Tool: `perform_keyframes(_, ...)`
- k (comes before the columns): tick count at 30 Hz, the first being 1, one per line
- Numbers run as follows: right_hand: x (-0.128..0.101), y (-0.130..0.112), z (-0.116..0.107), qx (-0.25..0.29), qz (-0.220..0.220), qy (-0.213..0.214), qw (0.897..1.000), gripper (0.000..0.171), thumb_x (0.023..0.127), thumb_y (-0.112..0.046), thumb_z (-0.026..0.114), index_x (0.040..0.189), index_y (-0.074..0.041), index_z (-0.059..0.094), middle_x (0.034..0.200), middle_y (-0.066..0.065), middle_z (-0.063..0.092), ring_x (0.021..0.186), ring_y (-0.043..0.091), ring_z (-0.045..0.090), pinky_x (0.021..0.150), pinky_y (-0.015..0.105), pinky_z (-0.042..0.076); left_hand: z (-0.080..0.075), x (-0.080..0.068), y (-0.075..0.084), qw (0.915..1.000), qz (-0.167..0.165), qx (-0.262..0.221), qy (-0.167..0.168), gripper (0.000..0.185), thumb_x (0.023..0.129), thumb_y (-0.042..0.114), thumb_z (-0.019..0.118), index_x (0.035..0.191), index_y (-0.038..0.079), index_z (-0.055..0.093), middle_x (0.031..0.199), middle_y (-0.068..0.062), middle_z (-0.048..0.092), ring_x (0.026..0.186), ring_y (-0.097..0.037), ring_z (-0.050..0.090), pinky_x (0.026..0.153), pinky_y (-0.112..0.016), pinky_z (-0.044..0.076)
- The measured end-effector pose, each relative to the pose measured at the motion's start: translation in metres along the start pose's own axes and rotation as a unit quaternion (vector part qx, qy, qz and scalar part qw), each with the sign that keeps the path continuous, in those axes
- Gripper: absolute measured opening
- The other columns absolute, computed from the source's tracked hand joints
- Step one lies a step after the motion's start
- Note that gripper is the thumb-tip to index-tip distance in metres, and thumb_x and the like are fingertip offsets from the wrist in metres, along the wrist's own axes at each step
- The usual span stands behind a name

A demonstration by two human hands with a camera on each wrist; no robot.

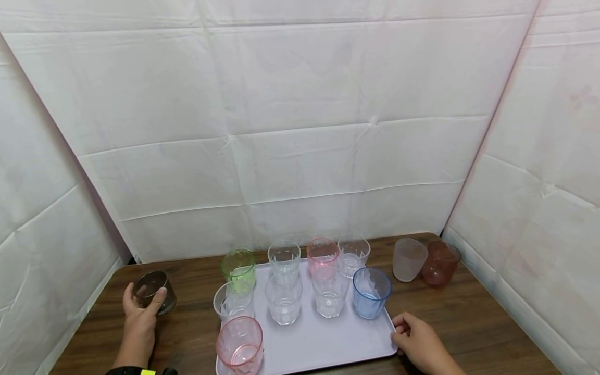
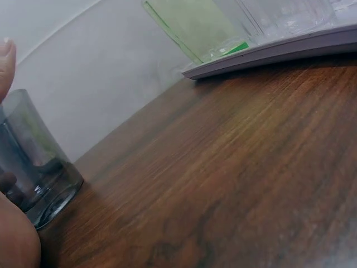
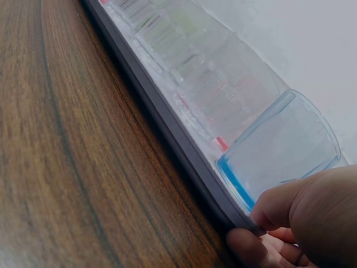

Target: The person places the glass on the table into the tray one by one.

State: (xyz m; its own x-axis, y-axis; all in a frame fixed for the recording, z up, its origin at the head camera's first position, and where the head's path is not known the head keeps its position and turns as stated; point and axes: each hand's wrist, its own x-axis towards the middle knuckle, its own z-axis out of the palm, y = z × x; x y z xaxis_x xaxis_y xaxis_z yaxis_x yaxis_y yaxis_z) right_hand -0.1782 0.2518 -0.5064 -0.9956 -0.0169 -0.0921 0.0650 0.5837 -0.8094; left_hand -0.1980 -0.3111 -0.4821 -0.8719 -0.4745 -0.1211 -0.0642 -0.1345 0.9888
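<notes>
My left hand (image 1: pixel 139 319) holds a smoky dark grey glass (image 1: pixel 170 298) at the left of the table, fingers and thumb on either side of it. In the left wrist view the base of this glass (image 2: pixel 58 192) is close over the wood. With thumb above and fingers below, my right hand (image 1: pixel 418 337) pinches the right edge of a pale lilac tray (image 1: pixel 323 341). Nearest that hand on the tray stands a blue glass (image 1: pixel 369 304). Several clear glasses (image 1: pixel 284 307), a green glass (image 1: pixel 239 268) and two pink glasses (image 1: pixel 240 344) are also on the tray.
Right of the tray, a frosted tumbler (image 1: pixel 409 260) stands beside a dark red glass (image 1: pixel 439 265) on the wooden table (image 1: pixel 192 312). White sheeting (image 1: pixel 300 156) rises behind the table and along both sides.
</notes>
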Motion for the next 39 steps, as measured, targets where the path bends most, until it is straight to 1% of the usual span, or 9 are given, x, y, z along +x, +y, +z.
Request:
perform_keyframes(5,-0.001,0.0,0.0,0.003,-0.002,0.0,1.0,0.017,0.084,0.0,0.066,0.101,0.003,0.062,0.081,0.005,0.057,0.068,0.016,0.056,0.057,0.029,0.053,0.005,0.003,-0.002,0.9984,0.011,0.047,0.028,0.107,0.093,0.026,0.072,0.161,0.021,-0.011,0.166,-0.019,0.006,0.152,-0.036,0.013,0.123,-0.036,0.015)
perform_keyframes(10,-0.001,-0.001,0.001,0.003,-0.002,0.004,1.0,0.018,0.084,0.001,0.066,0.101,0.003,0.062,0.081,0.005,0.058,0.067,0.016,0.056,0.057,0.029,0.053,0.01,0.003,-0.004,0.9955,0.027,0.071,0.057,0.107,0.09,0.024,0.077,0.162,0.015,-0.001,0.165,-0.021,0.011,0.149,-0.04,0.017,0.122,-0.045,0.017)
perform_keyframes(17,-0.001,-0.003,0.001,0.004,0.009,0.009,1.0,0.017,0.084,0.001,0.066,0.101,0.002,0.062,0.081,0.005,0.057,0.068,0.017,0.057,0.057,0.029,0.053,0.012,-0.003,-0.006,0.9939,0.034,0.086,0.06,0.104,0.089,0.023,0.078,0.161,0.008,0.005,0.163,-0.023,0.016,0.146,-0.041,0.022,0.121,-0.046,0.018)
perform_keyframes(20,-0.001,-0.004,0.001,0.006,0.011,0.011,1.0,0.017,0.084,0.001,0.066,0.1,0.002,0.062,0.081,0.005,0.057,0.068,0.017,0.057,0.057,0.029,0.053,0.013,-0.007,-0.007,0.9927,0.033,0.098,0.062,0.103,0.088,0.024,0.079,0.161,0.008,0.008,0.161,-0.024,0.02,0.145,-0.04,0.024,0.118,-0.041,0.022)
perform_keyframes(22,-0.001,-0.004,0.001,0.005,0.011,0.008,1.0,0.018,0.084,0.001,0.066,0.101,0.002,0.062,0.081,0.005,0.057,0.067,0.017,0.057,0.057,0.029,0.053,0.013,-0.011,-0.008,0.9923,0.035,0.102,0.061,0.102,0.087,0.024,0.08,0.161,0.007,0.011,0.16,-0.024,0.023,0.143,-0.038,0.028,0.113,-0.032,0.027)
perform_keyframes(27,-0.001,-0.003,0.001,0.005,0.013,0.007,1.0,0.018,0.083,0.001,0.065,0.101,0.003,0.062,0.081,0.006,0.057,0.067,0.018,0.057,0.057,0.029,0.053,0.013,-0.018,-0.011,0.9939,0.046,0.087,0.049,0.097,0.085,0.017,0.082,0.157,0.004,0.018,0.149,-0.015,0.033,0.118,-0.014,0.044,0.088,-0.008,0.034)
perform_keyframes(30,-0.001,-0.003,0.001,0.005,0.013,0.009,1.0,0.018,0.083,0.001,0.065,0.101,0.002,0.062,0.08,0.006,0.057,0.067,0.018,0.057,0.057,0.029,0.053,0.014,-0.022,-0.012,0.9942,0.054,0.082,0.042,0.095,0.083,0.014,0.083,0.155,0.002,0.022,0.139,-0.008,0.039,0.104,-0.001,0.044,0.082,-0.007,0.036)
perform_keyframes(34,-0.002,-0.004,0.001,0.005,0.01,0.012,1.0,0.018,0.083,0.001,0.065,0.1,0.003,0.062,0.08,0.005,0.057,0.067,0.017,0.057,0.057,0.029,0.053,0.016,-0.028,-0.014,0.9951,0.064,0.07,0.029,0.086,0.082,0.008,0.083,0.149,0.002,0.028,0.129,-0.003,0.045,0.103,0.0,0.046,0.084,-0.007,0.037)
perform_keyframes(39,-0.001,-0.006,0.002,0.0,0.013,0.014,1.0,0.018,0.083,0.001,0.066,0.101,0.002,0.063,0.081,0.005,0.057,0.067,0.017,0.057,0.057,0.029,0.053,0.018,-0.04,-0.014,0.9953,0.055,0.08,0.001,0.085,0.085,0.007,0.08,0.15,0.002,0.026,0.136,-0.01,0.043,0.102,0.003,0.047,0.083,-0.005,0.039)
